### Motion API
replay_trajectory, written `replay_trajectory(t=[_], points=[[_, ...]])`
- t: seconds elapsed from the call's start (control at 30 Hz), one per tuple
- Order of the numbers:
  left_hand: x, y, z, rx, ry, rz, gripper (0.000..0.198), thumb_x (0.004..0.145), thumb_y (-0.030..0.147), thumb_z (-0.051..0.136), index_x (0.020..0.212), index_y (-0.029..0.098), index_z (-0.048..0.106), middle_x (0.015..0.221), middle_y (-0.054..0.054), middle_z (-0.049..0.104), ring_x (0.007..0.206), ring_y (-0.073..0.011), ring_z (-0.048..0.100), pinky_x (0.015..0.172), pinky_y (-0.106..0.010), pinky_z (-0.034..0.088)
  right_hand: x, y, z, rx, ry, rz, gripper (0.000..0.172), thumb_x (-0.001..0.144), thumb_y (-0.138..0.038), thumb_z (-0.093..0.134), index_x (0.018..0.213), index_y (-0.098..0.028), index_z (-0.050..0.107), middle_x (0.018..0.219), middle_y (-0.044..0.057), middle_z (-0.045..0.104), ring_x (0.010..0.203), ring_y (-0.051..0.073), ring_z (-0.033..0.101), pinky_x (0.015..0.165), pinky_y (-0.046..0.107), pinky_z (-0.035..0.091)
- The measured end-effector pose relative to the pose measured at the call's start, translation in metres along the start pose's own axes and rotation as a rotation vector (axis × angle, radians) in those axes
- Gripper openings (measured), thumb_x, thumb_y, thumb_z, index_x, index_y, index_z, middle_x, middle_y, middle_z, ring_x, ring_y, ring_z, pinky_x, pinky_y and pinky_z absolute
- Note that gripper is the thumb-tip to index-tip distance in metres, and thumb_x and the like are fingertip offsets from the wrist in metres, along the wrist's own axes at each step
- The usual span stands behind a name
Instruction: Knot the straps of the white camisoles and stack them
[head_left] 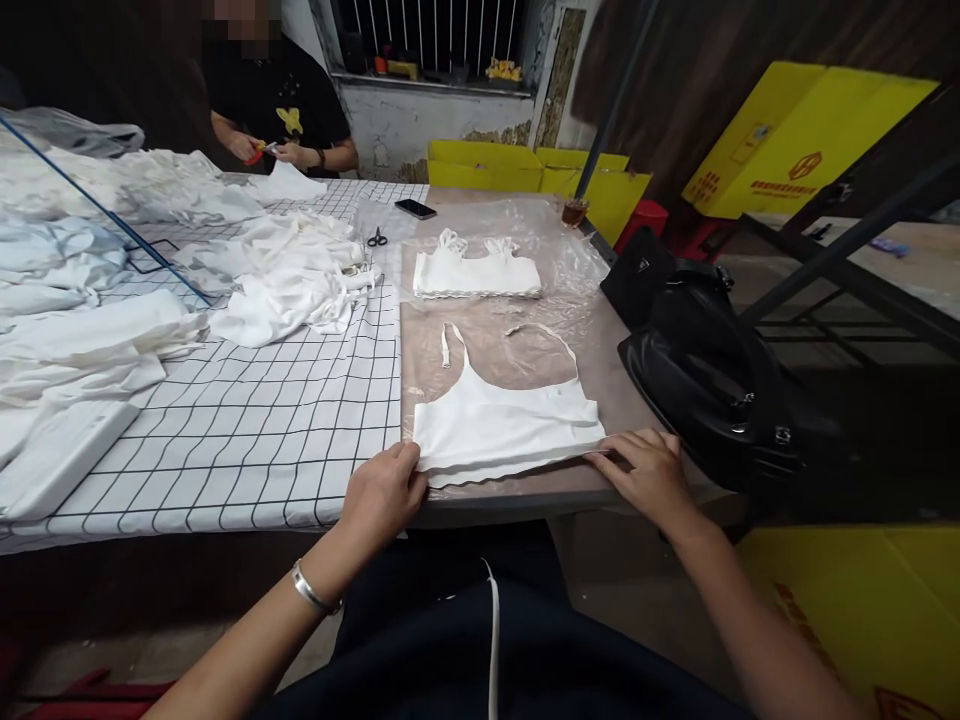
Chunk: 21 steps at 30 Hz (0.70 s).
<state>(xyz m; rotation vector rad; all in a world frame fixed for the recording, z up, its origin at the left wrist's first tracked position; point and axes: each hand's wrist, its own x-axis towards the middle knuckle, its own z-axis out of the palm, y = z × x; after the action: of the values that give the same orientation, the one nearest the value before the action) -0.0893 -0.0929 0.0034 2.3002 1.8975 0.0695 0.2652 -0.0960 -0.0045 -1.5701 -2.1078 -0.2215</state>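
A white camisole top (510,425) lies flat on clear plastic sheeting at the table's front edge, its two thin straps stretched away from me. My left hand (385,490) pinches its lower left corner between thumb and fingers. At the lower right corner, my right hand (643,470) grips the hem in the same way. The bottom edge runs roughly straight between both hands. Beyond it sits a neat stack of folded white tops (478,272) with straps bunched on top.
Loose white garments (292,275) heap over the checked cloth (315,400) on the left. Black scissors (377,238) and a phone (415,209) lie farther back. A black bag (720,380) borders the right side. Across the table, a person (281,100) holds red-handled scissors. Yellow boxes (795,140) stand behind.
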Motion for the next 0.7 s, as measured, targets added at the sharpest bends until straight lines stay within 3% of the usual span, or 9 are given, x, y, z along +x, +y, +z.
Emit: replay_trajectory(t=[0.13, 0.23, 0.37, 0.43, 0.57, 0.63, 0.7], points=[[-0.003, -0.001, 0.005, -0.01, 0.029, 0.017, 0.009, 0.088, 0.022, 0.042, 0.084, 0.021, 0.049, 0.086, -0.004, 0.064, 0.076, -0.0192, 0.059, 0.062, -0.03, 0.037, 0.016, -0.01, 0.003, 0.225, 0.104, 0.291, 0.035, 0.089, -0.053, 0.051, 0.075, -0.022, 0.058, 0.073, 0.005, 0.062, 0.07, 0.02, 0.054, 0.072, 0.034, 0.04], [-0.003, 0.0, 0.007, -0.014, 0.062, 0.019, 0.007, 0.088, 0.019, 0.042, 0.085, 0.021, 0.049, 0.087, -0.004, 0.065, 0.078, -0.0194, 0.06, 0.064, -0.029, 0.039, 0.037, -0.012, 0.007, 0.315, 0.102, 0.352, 0.034, 0.086, -0.055, 0.054, 0.085, -0.022, 0.063, 0.085, 0.007, 0.062, 0.077, 0.022, 0.054, 0.074, 0.035, 0.043], [-0.003, 0.0, 0.009, -0.021, 0.079, 0.039, 0.008, 0.088, 0.018, 0.042, 0.085, 0.021, 0.048, 0.086, -0.004, 0.063, 0.079, -0.0201, 0.061, 0.065, -0.029, 0.041, 0.061, -0.005, 0.011, 0.162, -0.155, 0.215, 0.02, 0.074, -0.044, 0.072, 0.08, -0.025, 0.072, 0.099, 0.007, 0.066, 0.097, 0.028, 0.053, 0.088, 0.043, 0.036], [-0.004, -0.001, 0.01, -0.031, 0.069, 0.039, 0.008, 0.088, 0.018, 0.042, 0.085, 0.021, 0.048, 0.086, -0.004, 0.064, 0.079, -0.0203, 0.061, 0.064, -0.029, 0.041, 0.067, 0.001, 0.011, 0.212, -0.294, 0.246, 0.016, 0.075, -0.039, 0.07, 0.071, -0.024, 0.071, 0.094, 0.006, 0.068, 0.095, 0.026, 0.053, 0.088, 0.042, 0.036], [-0.003, -0.002, 0.011, -0.056, 0.072, 0.037, 0.007, 0.088, 0.019, 0.043, 0.088, 0.021, 0.049, 0.09, -0.005, 0.065, 0.081, -0.0209, 0.062, 0.064, -0.03, 0.041, 0.073, 0.013, 0.011, 0.751, -0.462, 0.575, 0.035, 0.07, -0.054, 0.067, 0.072, -0.02, 0.063, 0.075, 0.003, 0.064, 0.074, 0.02, 0.056, 0.071, 0.032, 0.044], [-0.002, -0.001, 0.011, -0.055, 0.078, 0.039, 0.008, 0.089, 0.019, 0.042, 0.089, 0.021, 0.05, 0.09, -0.005, 0.065, 0.082, -0.0211, 0.062, 0.065, -0.03, 0.042, 0.077, 0.018, 0.012, 0.98, -0.454, 0.73, 0.044, 0.064, -0.06, 0.069, 0.074, -0.02, 0.056, 0.069, 0.001, 0.06, 0.067, 0.017, 0.055, 0.065, 0.029, 0.044], [-0.001, 0.001, 0.011, -0.043, 0.079, 0.038, 0.009, 0.089, 0.018, 0.042, 0.088, 0.021, 0.05, 0.089, -0.005, 0.065, 0.082, -0.0212, 0.063, 0.066, -0.03, 0.043, 0.081, 0.021, 0.012, 0.999, -0.387, 0.809, 0.046, 0.062, -0.061, 0.069, 0.076, -0.021, 0.052, 0.068, 0.0, 0.059, 0.065, 0.017, 0.055, 0.063, 0.029, 0.043]])
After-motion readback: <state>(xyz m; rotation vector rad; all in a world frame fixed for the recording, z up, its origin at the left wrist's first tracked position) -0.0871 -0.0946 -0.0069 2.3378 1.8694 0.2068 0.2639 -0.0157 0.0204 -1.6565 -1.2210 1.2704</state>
